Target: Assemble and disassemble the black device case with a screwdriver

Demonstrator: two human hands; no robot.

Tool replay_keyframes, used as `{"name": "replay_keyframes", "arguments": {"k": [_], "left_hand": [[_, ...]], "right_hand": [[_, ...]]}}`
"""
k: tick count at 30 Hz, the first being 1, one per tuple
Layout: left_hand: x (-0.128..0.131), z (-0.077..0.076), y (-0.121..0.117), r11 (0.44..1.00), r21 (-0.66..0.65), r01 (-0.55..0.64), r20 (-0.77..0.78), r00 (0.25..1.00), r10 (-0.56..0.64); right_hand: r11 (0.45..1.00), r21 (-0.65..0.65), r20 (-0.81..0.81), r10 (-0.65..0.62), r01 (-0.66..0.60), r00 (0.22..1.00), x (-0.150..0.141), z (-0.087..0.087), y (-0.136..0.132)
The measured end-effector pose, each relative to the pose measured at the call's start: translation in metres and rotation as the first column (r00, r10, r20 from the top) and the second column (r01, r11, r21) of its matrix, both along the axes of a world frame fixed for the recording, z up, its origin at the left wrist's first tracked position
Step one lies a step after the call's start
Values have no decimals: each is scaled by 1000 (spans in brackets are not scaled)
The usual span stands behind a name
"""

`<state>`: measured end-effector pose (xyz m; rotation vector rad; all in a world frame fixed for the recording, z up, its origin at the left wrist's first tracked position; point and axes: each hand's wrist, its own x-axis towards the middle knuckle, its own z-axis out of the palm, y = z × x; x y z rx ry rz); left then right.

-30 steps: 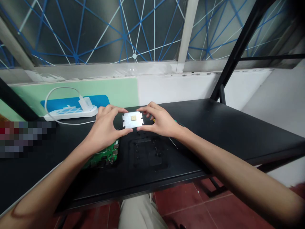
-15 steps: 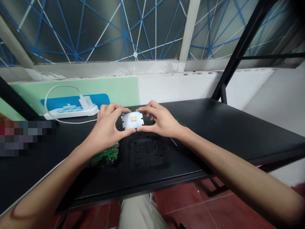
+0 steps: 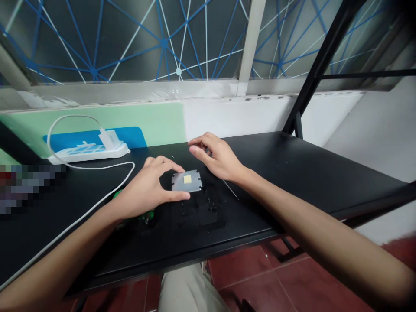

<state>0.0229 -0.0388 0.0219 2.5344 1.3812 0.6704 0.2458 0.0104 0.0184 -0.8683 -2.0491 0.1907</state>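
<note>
My left hand point(image 3: 151, 186) grips a small silvery metal plate point(image 3: 178, 183) by its left side, thumb along the near edge and fingers at the far edge. The plate has notched edges and a pale yellow square pad point(image 3: 187, 179) on its upper face. Beneath it lies a flat black plastic case part point(image 3: 208, 219), hard to make out against the table. To the right and behind, my right hand point(image 3: 217, 157) is off the plate, its fingers loosely bent and holding nothing I can see. A green circuit board point(image 3: 148, 216) lies mostly hidden under my left hand and forearm.
A white power strip point(image 3: 87, 153) with a plugged-in charger point(image 3: 109, 139) stands at the back left. Its white cable point(image 3: 94, 212) runs forward along the left side. A thin pale wire or stick point(image 3: 231, 190) lies below my right wrist. The black table point(image 3: 308, 173) extends right.
My right hand has let go of the metal plate and moved slightly up and right of it. My left hand has lowered the plate toward the black case part.
</note>
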Motion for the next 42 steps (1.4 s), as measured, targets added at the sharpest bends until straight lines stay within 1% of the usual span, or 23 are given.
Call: {"name": "replay_keyframes", "arguments": {"k": [5,11,18,22,28,33,35,37,39,42], "left_hand": [[4,-2,-8,999,-32,37,-26,999,-38],[8,-5,-14,997,-50,56,-44,997,-58],[10,-8,-15,993,-75,95,-85,991,-101],[11,-11,-14,992,-83,96,-105,989,-105],[11,-14,-14,987,-117,112,-117,985,-126],[10,-15,-15,986,-114,124,-118,983,-138],[11,-14,-15,985,-117,124,-119,983,-138],[11,-12,-16,985,-124,118,-126,983,-134],[11,-11,-17,985,-127,115,-133,982,-132],[12,-11,-17,985,-127,116,-130,983,-132]], "right_hand": [[999,-34,22,-19,20,1000,-1,-2,0],[1000,-25,39,-14,15,999,-1,-3,1],[999,-37,51,-18,20,999,-1,-4,3],[999,-44,61,-25,27,998,-1,-4,3],[999,-47,64,-16,19,998,-1,-5,4],[998,-52,80,-22,26,997,-1,-6,4],[997,-57,86,-45,50,995,-1,-6,4],[993,-57,95,-100,106,990,0,-6,6],[979,-53,127,-188,196,974,2,-7,8],[938,-50,229,-324,343,918,5,-9,11]]}}
